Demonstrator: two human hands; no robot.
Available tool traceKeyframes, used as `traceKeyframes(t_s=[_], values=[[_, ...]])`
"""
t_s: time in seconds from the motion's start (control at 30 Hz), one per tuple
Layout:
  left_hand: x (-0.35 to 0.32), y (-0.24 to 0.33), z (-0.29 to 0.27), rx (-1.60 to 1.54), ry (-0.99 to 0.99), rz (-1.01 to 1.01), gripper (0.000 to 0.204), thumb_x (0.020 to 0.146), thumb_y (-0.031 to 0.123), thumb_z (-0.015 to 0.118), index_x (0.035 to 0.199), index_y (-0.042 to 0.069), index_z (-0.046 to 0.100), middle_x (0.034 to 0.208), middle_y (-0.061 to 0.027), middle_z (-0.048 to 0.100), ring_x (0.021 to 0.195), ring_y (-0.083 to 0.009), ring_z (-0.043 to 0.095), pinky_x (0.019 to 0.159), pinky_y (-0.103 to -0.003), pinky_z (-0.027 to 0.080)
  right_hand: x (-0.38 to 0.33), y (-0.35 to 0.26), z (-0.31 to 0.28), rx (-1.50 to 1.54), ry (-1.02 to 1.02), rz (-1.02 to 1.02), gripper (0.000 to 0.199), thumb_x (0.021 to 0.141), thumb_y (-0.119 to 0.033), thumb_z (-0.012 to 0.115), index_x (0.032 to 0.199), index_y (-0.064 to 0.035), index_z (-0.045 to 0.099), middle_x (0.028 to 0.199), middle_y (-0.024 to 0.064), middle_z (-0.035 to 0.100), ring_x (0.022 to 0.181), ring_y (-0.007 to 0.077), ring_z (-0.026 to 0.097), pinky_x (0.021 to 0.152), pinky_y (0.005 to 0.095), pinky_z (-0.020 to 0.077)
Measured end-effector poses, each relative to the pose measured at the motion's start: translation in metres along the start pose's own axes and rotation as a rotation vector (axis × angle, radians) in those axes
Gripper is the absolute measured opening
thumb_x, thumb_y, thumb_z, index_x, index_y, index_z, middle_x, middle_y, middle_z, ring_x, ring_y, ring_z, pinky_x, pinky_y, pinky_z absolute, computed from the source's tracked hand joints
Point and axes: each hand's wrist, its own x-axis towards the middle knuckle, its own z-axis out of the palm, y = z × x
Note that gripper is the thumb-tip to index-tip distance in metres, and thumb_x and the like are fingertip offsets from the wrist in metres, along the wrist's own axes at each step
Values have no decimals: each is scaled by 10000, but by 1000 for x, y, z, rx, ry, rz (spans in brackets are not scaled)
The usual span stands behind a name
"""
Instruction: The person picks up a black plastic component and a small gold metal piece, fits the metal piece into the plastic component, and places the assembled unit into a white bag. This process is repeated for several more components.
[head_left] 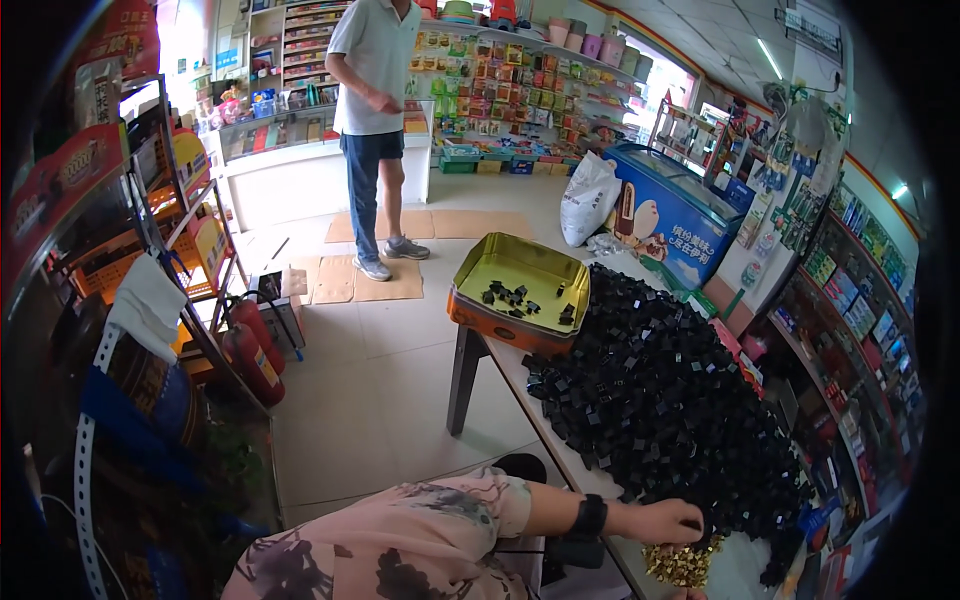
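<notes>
My left hand (pixel 668 522), with a black band on its wrist, reaches over the table at the lower right. Its fingers are curled together; a dark spot shows between them, but what they hold is too small to make out. Just below it lies a small heap of shiny gold-coloured pieces (pixel 682 565). A large pile of small black square pieces (pixel 660 400) spreads beyond the hand. At the table's far end stands an open tin box (pixel 520 335), gold inside, with several black pieces in it. Only a sliver of what looks like my right hand (pixel 690 594) shows at the bottom edge.
The table's edge (pixel 545 425) runs diagonally toward me. A person (pixel 375 90) stands on flattened cardboard near a glass counter (pixel 280 135). Fire extinguishers (pixel 250 355) and a shelf rack are at left. A blue chest freezer (pixel 672 215) and a white sack (pixel 590 200) stand behind the table.
</notes>
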Motion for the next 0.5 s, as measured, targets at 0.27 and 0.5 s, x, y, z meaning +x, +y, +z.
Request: traceKeyframes(t_s=[0.27, 0.5], values=[[-41, -15, -8, 279, -154, 184, 194, 922, 171, 507, 1037, 19, 539, 763, -53, 591, 576, -113, 553, 533, -258, 448, -8, -25, 6, 367, -43, 80, 255, 849, -197, 612, 1001, 9, 615, 979, 109, 621, 915, 214, 561, 839, 322, 452], [-50, -6, -5, 196, -131, 100, 185, 917, 134, 480, 1054, 17, 522, 761, -55, 582, 595, -116, 546, 543, -267, 434, -4, -54, 51, 622, -213, 20, 202, 879, -177, 609, 960, 9, 609, 929, 62, 597, 872, 154, 524, 796, 284, 447]])
